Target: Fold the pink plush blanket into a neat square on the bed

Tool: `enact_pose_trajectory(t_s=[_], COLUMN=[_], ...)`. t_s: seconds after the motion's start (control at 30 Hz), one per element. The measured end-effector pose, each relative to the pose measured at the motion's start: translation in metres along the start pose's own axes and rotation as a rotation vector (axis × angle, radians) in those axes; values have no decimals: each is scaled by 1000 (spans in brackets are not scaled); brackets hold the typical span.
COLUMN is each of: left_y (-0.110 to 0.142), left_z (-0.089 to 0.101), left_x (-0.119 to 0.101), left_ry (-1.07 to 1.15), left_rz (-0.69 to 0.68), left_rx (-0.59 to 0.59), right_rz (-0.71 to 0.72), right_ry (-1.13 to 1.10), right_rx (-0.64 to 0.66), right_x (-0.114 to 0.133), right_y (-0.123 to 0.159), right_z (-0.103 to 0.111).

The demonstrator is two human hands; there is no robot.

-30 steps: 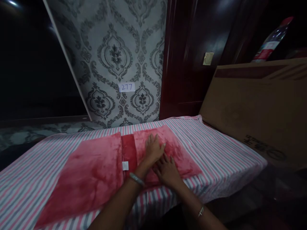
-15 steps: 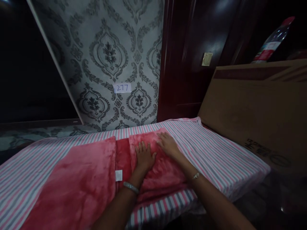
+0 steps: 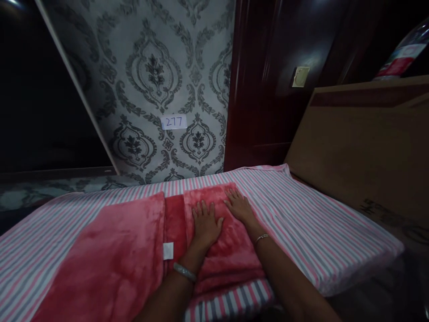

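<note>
A plush pink-red blanket (image 3: pixel 117 250) lies partly folded on a table with a striped cloth (image 3: pixel 321 232). Its right part is folded over in layers, and a darker strip with a white tag (image 3: pixel 168 251) shows between that fold and the wide left part. On the folded part, my left hand (image 3: pixel 206 223) rests flat with fingers spread. My right hand (image 3: pixel 239 205) lies open near the fold's right edge, palm down on the plush.
A large cardboard box (image 3: pixel 355 147) stands at the right with a bottle (image 3: pixel 402 56) on top. Behind the table are patterned wallpaper with a "277" paper label (image 3: pixel 174 121), a dark red door (image 3: pixel 261 89) and a dark screen (image 3: pixel 47 103) at the left.
The view has shifted slightly, so things at the right sit further right. My right hand has slid a little toward me along the folded blanket; my left hand stays flat on it.
</note>
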State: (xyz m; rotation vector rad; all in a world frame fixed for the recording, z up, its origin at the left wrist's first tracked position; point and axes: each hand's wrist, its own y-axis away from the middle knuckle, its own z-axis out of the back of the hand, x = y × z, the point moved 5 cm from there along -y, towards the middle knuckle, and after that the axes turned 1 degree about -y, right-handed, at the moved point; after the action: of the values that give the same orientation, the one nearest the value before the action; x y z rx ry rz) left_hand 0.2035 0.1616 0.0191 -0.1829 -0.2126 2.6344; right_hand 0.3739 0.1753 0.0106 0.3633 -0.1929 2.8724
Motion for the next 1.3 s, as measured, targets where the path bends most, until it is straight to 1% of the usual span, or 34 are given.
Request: enact_pose_trajectory(t_s=[0.1,0.17,0.23,0.3,0.37,0.43,0.5,0.6,0.67,0.77,0.87,0.93,1.0,1.07,1.2,1.3], left_y=[8,6,-4,-23,-43,-58,-65,-65,-64,-65,-66,-67,-67,-67,-67,-68], left_z=[9,20,33,45,48,40,24,2,-4,-5,-3,-3,-3,-4,-5,-6], left_x=[2,4,7,10,17,27,41,56,59,59,58,58,58,58,58,58], left_ry=[-18,-20,-16,-12,-16,-31,-57,-90,-96,-88,-80,-76,-71,-58,-32,-27], left_rz=[-23,-53,-71,-70,-56,-19,41,85,77,69,76,84,85,83,81,81], left_rx=[57,106,118,82,33,8,15,28,19,8,12,18,24,36,54,58], right_rz=[-5,-3,3,13,18,16,9,-2,-9,-16,-40,-46,-21,-2,-47,-47], right_ry=[10,12,20,32,35,21,8,1,-2,-10,-2,17,38,38,-2,-10], right_rx=[0,1,-6,-15,-28,-34,-34,-29,-27,6,67,49,14,20,40,41], right_x=[0,0,0,0,1,1,2,1,0,-1,2,5,8,7,-5,-10], right_y=[1,1,2,2,3,3,3,3,2,0,-9,-19,-28,-35,-40,-42], right_z=[-1,-2,-3,-2,-1,0,1,0,-2,-1,7,16,21,16,-3,-10])
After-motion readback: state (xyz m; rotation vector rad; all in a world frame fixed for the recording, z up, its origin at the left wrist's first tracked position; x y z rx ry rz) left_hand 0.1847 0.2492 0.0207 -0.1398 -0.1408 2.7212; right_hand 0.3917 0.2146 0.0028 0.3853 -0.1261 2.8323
